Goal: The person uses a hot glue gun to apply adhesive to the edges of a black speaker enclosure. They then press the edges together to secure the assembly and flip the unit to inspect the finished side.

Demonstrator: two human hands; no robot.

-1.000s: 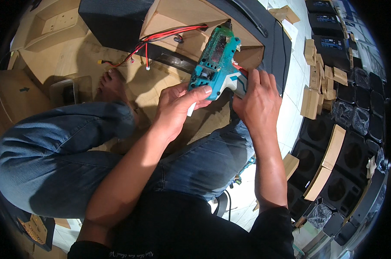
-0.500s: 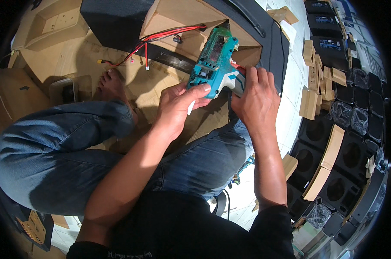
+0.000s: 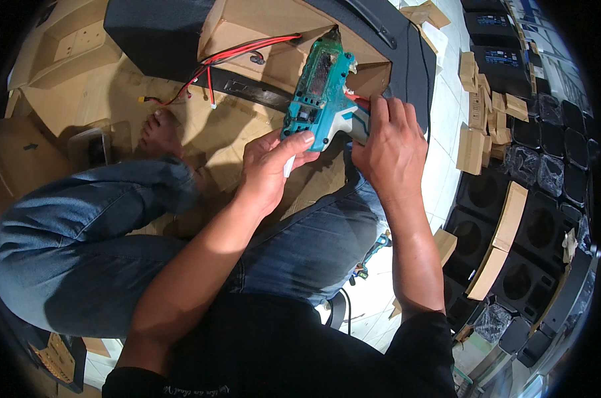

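A teal and grey hot glue gun (image 3: 322, 93) is held up between my two hands, its dark nozzle pointing away from me. My right hand (image 3: 392, 142) wraps round its grip, near the red trigger. At the rear of the body, my left hand (image 3: 270, 162) pinches with thumb and fingers, and a white glue stick (image 3: 289, 166) pokes out there. Beyond the nozzle lies the open wooden compartment of a black speaker cabinet (image 3: 144, 40). Red and black wires (image 3: 247, 50) come out of it through the compartment's inner wall, ending in small connectors and a yellow plug (image 3: 142, 99).
Cardboard (image 3: 131, 86) covers the floor under my bare foot (image 3: 161, 134). An open carton (image 3: 21, 142) and a clear plastic tub (image 3: 98, 142) stand at the left. Black speaker boxes (image 3: 536, 242) and cardboard pieces (image 3: 471, 149) line the right side. A cable runs down the cabinet's right edge.
The cabinet, wires and floor have shifted slightly left and up in the picture. Both hands keep their hold on the glue gun, which sits a little further left.
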